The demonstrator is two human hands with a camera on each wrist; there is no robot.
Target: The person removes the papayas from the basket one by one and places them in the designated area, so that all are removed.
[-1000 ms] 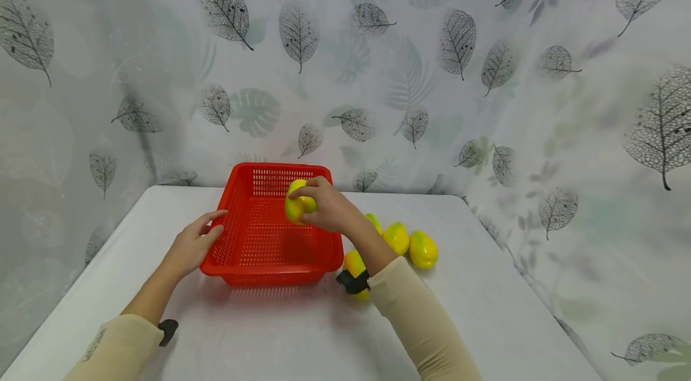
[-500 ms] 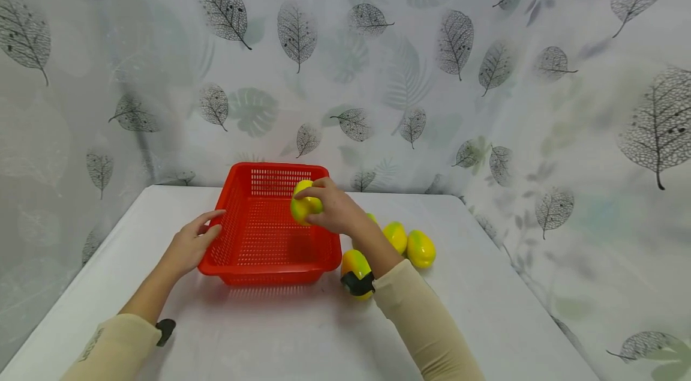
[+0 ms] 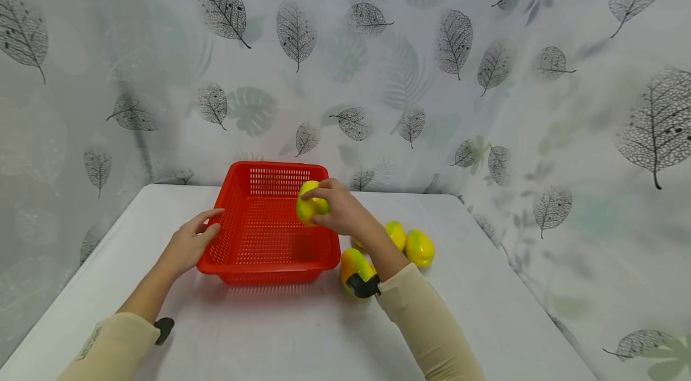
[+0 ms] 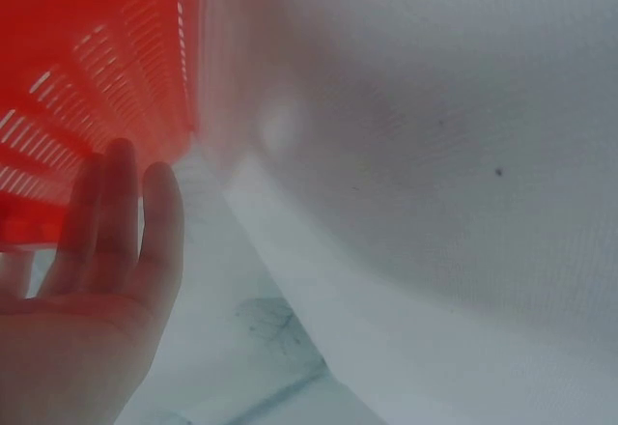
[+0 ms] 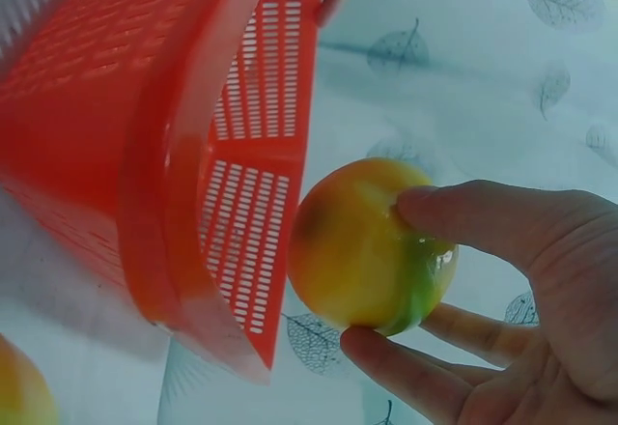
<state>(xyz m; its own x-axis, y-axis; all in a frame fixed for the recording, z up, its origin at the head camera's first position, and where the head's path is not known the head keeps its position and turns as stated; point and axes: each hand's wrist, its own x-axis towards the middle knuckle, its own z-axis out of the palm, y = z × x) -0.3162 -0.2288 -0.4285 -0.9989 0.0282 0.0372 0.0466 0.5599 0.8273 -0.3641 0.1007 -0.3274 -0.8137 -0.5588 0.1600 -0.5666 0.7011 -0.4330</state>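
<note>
A yellow mango [image 3: 311, 204] with green patches is pinched between the thumb and fingers of my right hand [image 3: 340, 207], above the right side of a red plastic basket [image 3: 270, 276]. In the right wrist view, the mango [image 5: 362, 251] appears beside the basket's slotted wall [image 5: 246, 241], with thumb on one side and fingers on the other. My left hand [image 3: 189, 243] touches the basket's left rim. Its fingers [image 4: 118, 203] lie extended along the outside of the basket in the left wrist view. No fruit shows inside the visible part of the basket.
Several more mangoes lie on the white table [image 3: 259, 339] right of the basket, including one mango [image 3: 420, 248] at the far right and another mango [image 3: 353, 267] partly behind the right wrist strap [image 3: 363, 286]. A leaf-patterned curtain [image 3: 345, 69] stands behind the table.
My right hand has drifted slightly to the right with the mango still held in it. The left hand stays at the basket rim, and the head view has shifted a little.
</note>
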